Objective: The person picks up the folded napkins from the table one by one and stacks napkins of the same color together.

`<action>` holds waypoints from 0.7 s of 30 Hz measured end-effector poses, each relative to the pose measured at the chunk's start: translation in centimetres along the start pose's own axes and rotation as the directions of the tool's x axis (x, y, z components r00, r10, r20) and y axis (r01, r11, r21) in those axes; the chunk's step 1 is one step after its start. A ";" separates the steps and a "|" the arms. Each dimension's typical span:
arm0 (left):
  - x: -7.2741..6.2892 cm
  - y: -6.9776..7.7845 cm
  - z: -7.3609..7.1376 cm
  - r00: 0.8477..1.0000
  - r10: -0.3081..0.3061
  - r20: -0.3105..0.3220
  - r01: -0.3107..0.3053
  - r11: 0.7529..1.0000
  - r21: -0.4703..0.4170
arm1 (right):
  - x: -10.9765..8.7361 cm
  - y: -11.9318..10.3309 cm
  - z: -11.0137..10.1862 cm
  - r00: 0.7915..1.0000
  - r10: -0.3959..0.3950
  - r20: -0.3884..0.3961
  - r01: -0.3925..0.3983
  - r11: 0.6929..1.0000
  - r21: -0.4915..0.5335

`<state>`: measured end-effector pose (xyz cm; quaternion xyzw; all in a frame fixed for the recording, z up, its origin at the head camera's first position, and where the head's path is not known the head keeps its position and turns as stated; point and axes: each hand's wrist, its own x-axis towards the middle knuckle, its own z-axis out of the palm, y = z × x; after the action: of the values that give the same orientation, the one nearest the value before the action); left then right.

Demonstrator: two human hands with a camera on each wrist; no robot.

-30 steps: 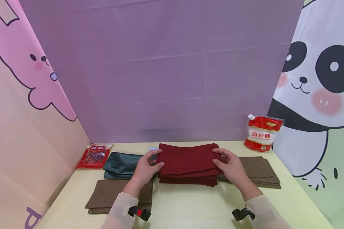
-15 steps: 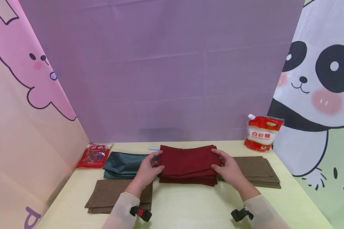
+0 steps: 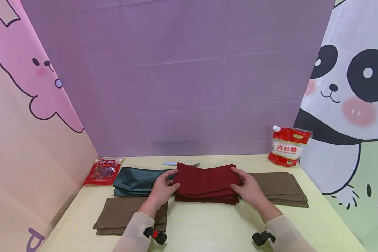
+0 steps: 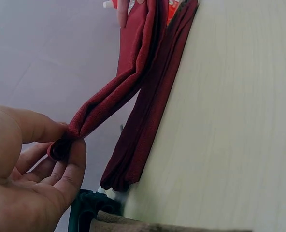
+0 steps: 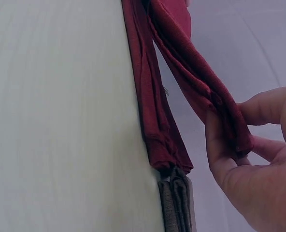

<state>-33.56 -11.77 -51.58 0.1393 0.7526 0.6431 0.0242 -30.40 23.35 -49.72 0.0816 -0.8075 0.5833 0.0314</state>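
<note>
A folded dark red cloth [image 3: 206, 179] is held by its two short ends, the left hand [image 3: 160, 189] pinching one and the right hand [image 3: 249, 188] the other. Beneath it a second folded red cloth [image 3: 204, 200] lies on the table. Both wrist views show a gap between the ends of the upper cloth [image 4: 104, 106] and the lower cloth [image 5: 150, 106]. Thumb and fingers of each hand press the folded layers together. Behind the cloths, a fork with a pale handle [image 3: 170, 163] lies partly hidden, its tines showing past the cloth's far edge.
Left of the red cloths are a folded dark green cloth [image 3: 135, 180] and a brown cloth [image 3: 116, 213]. Another folded brown cloth [image 3: 280, 187] lies to the right. A red packet [image 3: 104, 171] is at the back left, and a red and white sugar pouch [image 3: 288, 147] stands back right.
Both hands have lowered the upper red cloth slightly toward the lower one, and the right hand has moved a little left. More of the fork now shows behind it.
</note>
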 end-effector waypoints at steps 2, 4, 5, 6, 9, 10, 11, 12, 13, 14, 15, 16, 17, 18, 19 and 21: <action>0.0 -0.1 0.0 1.000 -0.001 -0.002 0.001 1.000 0.004 | 0.1 0.2 0.1 1.000 0.004 0.011 -0.004 1.000 0.010; 0.0 -0.1 0.0 1.000 -0.004 -0.004 0.004 1.000 0.010 | 0.0 0.3 0.1 1.000 0.010 0.013 -0.010 1.000 0.014; 0.0 -0.2 0.0 1.000 -0.005 -0.004 0.005 1.000 0.016 | 0.1 0.3 0.2 1.000 0.010 0.013 -0.010 1.000 0.015; 0.0 -0.2 0.1 1.000 -0.002 -0.003 0.002 1.000 0.022 | 0.1 0.4 0.2 1.000 0.011 0.012 -0.011 1.000 0.013; 0.0 -0.1 0.2 1.000 -0.003 0.001 0.003 0.999 0.036 | 0.1 0.6 0.2 1.000 0.014 0.009 -0.014 1.000 0.007; 0.0 -0.1 0.3 1.000 -0.001 0.004 0.000 0.999 0.037 | 0.1 0.7 0.2 1.000 0.013 0.008 -0.013 1.000 -0.002; 0.0 -0.1 0.3 1.000 0.000 0.005 -0.001 0.999 0.037 | 0.1 0.7 0.2 1.000 0.016 0.005 -0.015 1.000 -0.011; 0.0 -0.1 0.3 1.000 0.002 0.007 -0.002 0.999 0.038 | 0.2 0.8 0.3 1.000 0.018 0.002 -0.018 1.000 -0.021; 0.0 -0.1 0.4 1.000 -0.001 0.007 0.001 0.999 0.038 | 0.2 0.9 0.3 1.000 0.020 0.000 -0.020 0.999 -0.028; 0.0 -0.1 0.4 1.000 -0.001 0.009 0.001 0.999 0.039 | 0.2 1.0 0.3 1.000 0.021 -0.003 -0.021 0.999 -0.042; 0.0 -0.1 0.4 1.000 -0.002 0.009 0.001 0.999 0.042 | 0.2 1.0 0.3 1.000 0.021 -0.005 -0.022 0.998 -0.052; -0.1 -0.1 0.4 1.000 -0.002 0.010 0.002 0.999 0.046 | 0.2 1.1 0.3 1.000 0.024 -0.007 -0.024 0.998 -0.058; -0.1 -0.1 0.3 1.000 -0.003 0.009 0.003 0.999 0.052 | 0.1 1.1 0.4 1.000 0.027 -0.010 -0.027 0.998 -0.059; -0.1 -0.1 0.3 1.000 -0.004 0.010 0.003 0.998 0.058 | 0.2 1.2 0.4 1.000 0.025 -0.010 -0.026 0.998 -0.058; -0.1 -0.1 0.3 1.000 -0.005 0.009 0.005 0.998 0.062 | 0.2 1.2 0.4 1.000 0.023 -0.011 -0.024 0.998 -0.061; -0.1 -0.2 0.2 1.000 -0.005 0.010 0.005 0.998 0.070 | 0.3 1.5 0.3 1.000 0.020 -0.011 -0.021 0.998 -0.063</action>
<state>-33.50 -11.60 -51.81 0.1414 0.7749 0.6156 0.0247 -30.90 23.45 -51.16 0.0692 -0.8262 0.5581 0.0322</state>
